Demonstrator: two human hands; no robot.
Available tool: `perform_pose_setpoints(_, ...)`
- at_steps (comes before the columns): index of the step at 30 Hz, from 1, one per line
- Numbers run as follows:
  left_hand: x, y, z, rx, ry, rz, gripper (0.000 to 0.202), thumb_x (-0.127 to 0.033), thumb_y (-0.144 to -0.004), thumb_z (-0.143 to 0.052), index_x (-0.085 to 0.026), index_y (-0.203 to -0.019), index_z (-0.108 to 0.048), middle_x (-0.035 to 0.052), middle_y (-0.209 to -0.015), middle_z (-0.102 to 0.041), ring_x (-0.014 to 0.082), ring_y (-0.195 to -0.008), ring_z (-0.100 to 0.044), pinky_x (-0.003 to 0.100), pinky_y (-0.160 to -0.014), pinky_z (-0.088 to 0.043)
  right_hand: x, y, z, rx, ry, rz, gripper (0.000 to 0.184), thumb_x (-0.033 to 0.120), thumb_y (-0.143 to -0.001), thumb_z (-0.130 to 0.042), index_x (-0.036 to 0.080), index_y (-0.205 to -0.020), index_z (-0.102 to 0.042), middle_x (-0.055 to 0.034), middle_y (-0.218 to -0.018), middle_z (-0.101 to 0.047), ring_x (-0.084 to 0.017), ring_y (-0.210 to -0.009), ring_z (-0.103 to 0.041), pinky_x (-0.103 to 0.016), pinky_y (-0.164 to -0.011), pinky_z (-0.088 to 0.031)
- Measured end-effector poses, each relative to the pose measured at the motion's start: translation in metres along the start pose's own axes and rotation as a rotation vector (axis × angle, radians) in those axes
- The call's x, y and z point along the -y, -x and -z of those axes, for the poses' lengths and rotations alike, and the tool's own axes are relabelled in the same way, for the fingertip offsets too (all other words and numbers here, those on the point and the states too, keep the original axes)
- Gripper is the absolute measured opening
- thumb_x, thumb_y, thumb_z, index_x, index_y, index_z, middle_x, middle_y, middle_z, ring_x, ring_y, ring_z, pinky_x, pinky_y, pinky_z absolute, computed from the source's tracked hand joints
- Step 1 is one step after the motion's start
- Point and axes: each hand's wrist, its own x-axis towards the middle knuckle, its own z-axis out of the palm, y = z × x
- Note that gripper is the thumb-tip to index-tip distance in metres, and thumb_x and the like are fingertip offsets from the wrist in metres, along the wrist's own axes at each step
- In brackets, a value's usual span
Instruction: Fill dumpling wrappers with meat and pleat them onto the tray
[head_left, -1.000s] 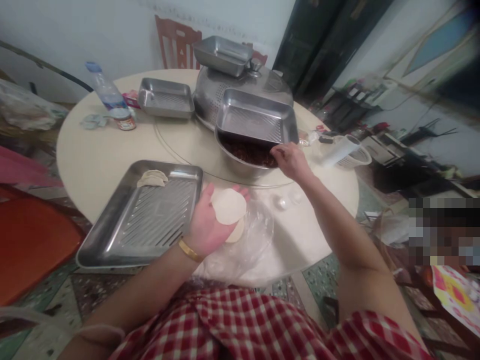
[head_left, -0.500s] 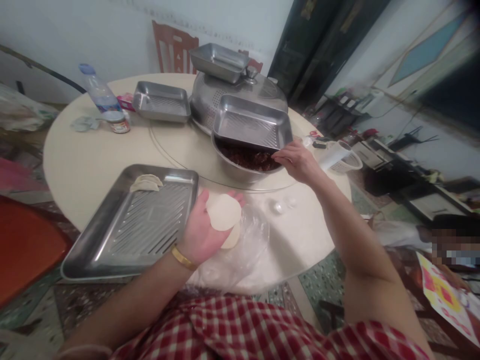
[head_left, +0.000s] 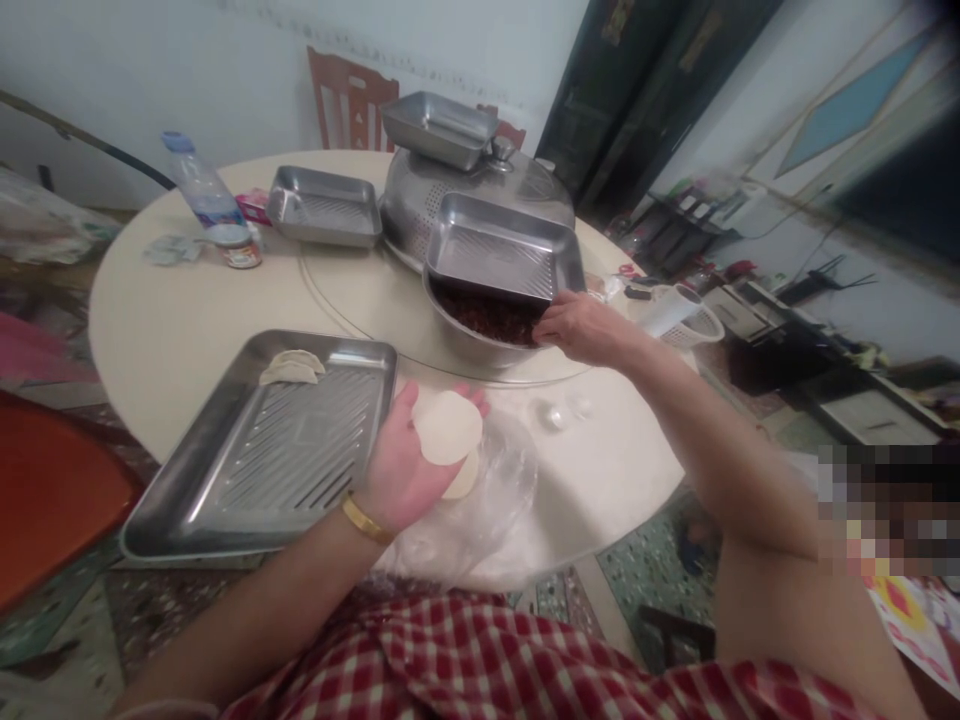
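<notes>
My left hand (head_left: pixel 409 455) lies palm up over the table's near edge, fingers spread, with a round white dumpling wrapper (head_left: pixel 447 428) resting flat on it. More wrappers (head_left: pixel 463 480) lie beneath on a clear plastic bag (head_left: pixel 491 485). My right hand (head_left: pixel 581 325) reaches into the metal bowl of dark minced filling (head_left: pixel 491 312), fingers curled; what they hold is hidden. Left of my left hand, a large steel tray (head_left: pixel 262 445) holds two folded dumplings (head_left: pixel 292 367) at its far corner.
A steel tray (head_left: pixel 504 250) leans over the filling bowl. Behind stand a domed steamer lid (head_left: pixel 465 190) with a tray (head_left: pixel 439 125) on top, another tray (head_left: pixel 324 205), a water bottle (head_left: pixel 196 180) and a small jar (head_left: pixel 236 247). A white basket (head_left: pixel 690 318) sits right.
My right hand has dipped back down into the filling bowl after lifting slightly. My left hand keeps the wrapper steady. The view shifted a little.
</notes>
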Motion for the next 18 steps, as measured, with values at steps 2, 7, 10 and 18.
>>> perform_pose_setpoints(2, -0.001, 0.001, -0.001, -0.003, -0.009, 0.006, 0.063, -0.047, -0.103, -0.029, -0.004, -0.148, -0.039, 0.0176, -0.112, -0.074, 0.0251, -0.101, -0.072, 0.033, -0.084, -0.059, -0.001, -0.001, 0.010, -0.056, -0.066, -0.039, 0.029, 0.020, -0.093, -0.050, 0.024, -0.076, -0.073, -0.0035, -0.076, -0.072, -0.021, -0.082, -0.056, -0.035, -0.078, -0.043)
perform_pose_setpoints(7, -0.002, 0.005, -0.004, -0.051, -0.005, -0.001, 0.060, -0.045, -0.103, -0.032, -0.002, -0.142, -0.047, 0.0184, -0.115, -0.073, 0.0245, -0.105, -0.071, 0.031, -0.092, -0.056, -0.001, -0.001, 0.013, -0.437, -0.498, -0.526, 0.020, 0.028, -0.090, -0.058, 0.018, -0.077, -0.072, -0.0039, -0.071, -0.071, -0.016, -0.068, -0.061, -0.029, -0.064, -0.046)
perform_pose_setpoints(10, -0.002, 0.006, -0.005, -0.051, -0.011, -0.004, 0.058, -0.045, -0.103, -0.033, -0.003, -0.139, -0.050, 0.0183, -0.118, -0.071, 0.0243, -0.105, -0.071, 0.032, -0.092, -0.055, 0.001, -0.003, -0.001, -0.610, -0.872, -0.874, 0.025, 0.024, -0.090, -0.057, 0.017, -0.068, -0.064, -0.0017, -0.057, -0.066, -0.012, -0.052, -0.059, -0.024, -0.052, -0.045)
perform_pose_setpoints(18, -0.001, 0.007, -0.004, -0.064, 0.011, -0.003, 0.058, -0.046, -0.103, -0.033, -0.002, -0.138, -0.050, 0.0201, -0.124, -0.068, 0.0232, -0.108, -0.070, 0.031, -0.094, -0.055, -0.008, -0.003, -0.033, -0.667, -0.966, -1.029, 0.027, 0.025, -0.089, -0.064, 0.017, -0.065, -0.056, -0.0021, -0.051, -0.066, -0.010, -0.043, -0.059, -0.018, -0.038, -0.046)
